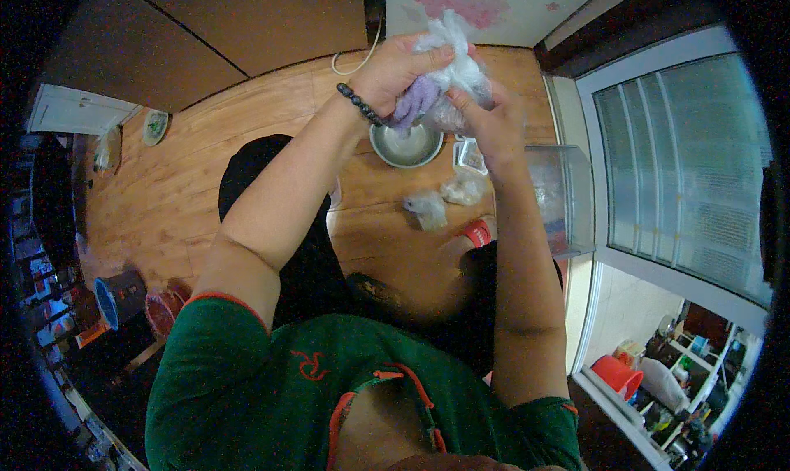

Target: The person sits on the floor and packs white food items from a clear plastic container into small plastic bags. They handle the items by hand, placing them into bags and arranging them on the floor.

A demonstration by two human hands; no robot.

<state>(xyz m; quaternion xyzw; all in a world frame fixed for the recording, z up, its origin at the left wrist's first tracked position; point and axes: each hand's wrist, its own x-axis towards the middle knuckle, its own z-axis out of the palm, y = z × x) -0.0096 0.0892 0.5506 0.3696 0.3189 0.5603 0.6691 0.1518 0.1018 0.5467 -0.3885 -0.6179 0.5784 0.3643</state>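
Both of my arms stretch forward, and my hands meet around a crumpled clear plastic bag (461,69). My left hand (395,63), with a dark beaded bracelet at the wrist, is closed on the bag's gathered upper part. Against that palm lies a lavender, bunched, cloth-like thing (415,100); its kind I cannot make out. My right hand (491,121) pinches the bag from the other side, thumb on the plastic. What the bag contains is hidden. Beneath my hands a metal basin (403,160) sits on the wooden floor.
Beside the basin stand a small white tray (470,156) and two plastic bags (425,209) (463,188). A red slipper strap (477,234) shows on my foot. Brown cabinets (271,26) line the far left; a clear-sided box (553,195) is by the sliding door (675,158) at right.
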